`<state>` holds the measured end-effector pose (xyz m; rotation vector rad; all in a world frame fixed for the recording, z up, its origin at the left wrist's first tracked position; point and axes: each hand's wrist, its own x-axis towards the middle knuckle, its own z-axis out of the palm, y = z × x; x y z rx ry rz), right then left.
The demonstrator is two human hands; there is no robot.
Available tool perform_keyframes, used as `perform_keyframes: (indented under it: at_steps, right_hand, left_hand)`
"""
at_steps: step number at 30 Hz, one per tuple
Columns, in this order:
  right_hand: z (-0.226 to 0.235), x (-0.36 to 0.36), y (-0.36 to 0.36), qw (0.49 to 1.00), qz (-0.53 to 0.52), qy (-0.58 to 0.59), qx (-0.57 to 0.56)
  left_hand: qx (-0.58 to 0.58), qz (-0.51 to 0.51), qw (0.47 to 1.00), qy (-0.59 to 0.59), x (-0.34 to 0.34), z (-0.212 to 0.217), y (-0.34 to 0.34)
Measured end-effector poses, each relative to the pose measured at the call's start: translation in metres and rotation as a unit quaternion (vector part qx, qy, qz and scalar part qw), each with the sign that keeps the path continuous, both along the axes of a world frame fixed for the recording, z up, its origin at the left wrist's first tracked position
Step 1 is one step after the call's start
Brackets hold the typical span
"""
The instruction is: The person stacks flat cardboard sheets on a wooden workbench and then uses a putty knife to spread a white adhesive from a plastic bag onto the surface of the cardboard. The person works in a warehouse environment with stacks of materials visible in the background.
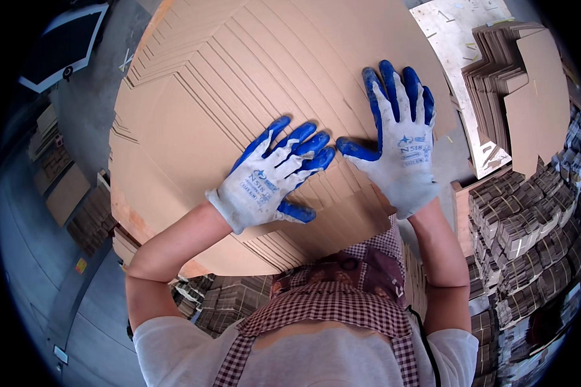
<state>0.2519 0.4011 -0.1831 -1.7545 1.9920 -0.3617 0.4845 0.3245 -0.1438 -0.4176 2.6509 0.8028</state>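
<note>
The left hand point(274, 171) is lying on the overlapping cardboard sheets point(290, 58), fingers loosely spread, and the right hand point(400, 138) is resting flat beside it, thumb wide; neither is gripping. The sheets, lying before the checked apron point(329, 303), are looking light, stiff and easily creased, their edges probably offering the best hold.

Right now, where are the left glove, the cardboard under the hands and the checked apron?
Left glove point(257, 186): head view, back.
Cardboard point(271, 84): head view, top surface.
Checked apron point(329, 307): head view, upper part.
</note>
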Motion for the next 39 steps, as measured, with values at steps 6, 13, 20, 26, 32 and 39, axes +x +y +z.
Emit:
perform_keyframes:
  at_steps: [6,13,20,26,32,39]
  right_hand:
    - [0.001,0.003,-0.001,1.0,0.005,0.011,0.011]
    - [0.0,0.002,-0.001,1.0,0.003,0.012,0.004]
    - [-0.003,0.002,0.001,1.0,0.003,0.012,0.003]
    - [-0.002,0.001,0.0,1.0,0.001,0.012,0.007]
    - [-0.003,0.001,0.0,1.0,0.003,0.003,0.003]
    - [-0.003,-0.007,0.002,1.0,0.01,-0.025,0.0]
  left_hand:
    - [0.004,0.007,1.0,-0.003,0.001,0.001,-0.001]
    - [0.011,0.003,1.0,-0.013,0.005,0.004,0.0]
    - [0.002,-0.005,1.0,-0.022,0.011,-0.002,0.005]
    - [0.003,-0.01,0.999,-0.033,0.007,0.006,0.002]
    - [-0.001,-0.004,0.999,-0.032,0.008,0.009,0.003]
    - [0.006,-0.018,1.0,0.021,-0.017,0.011,-0.001]
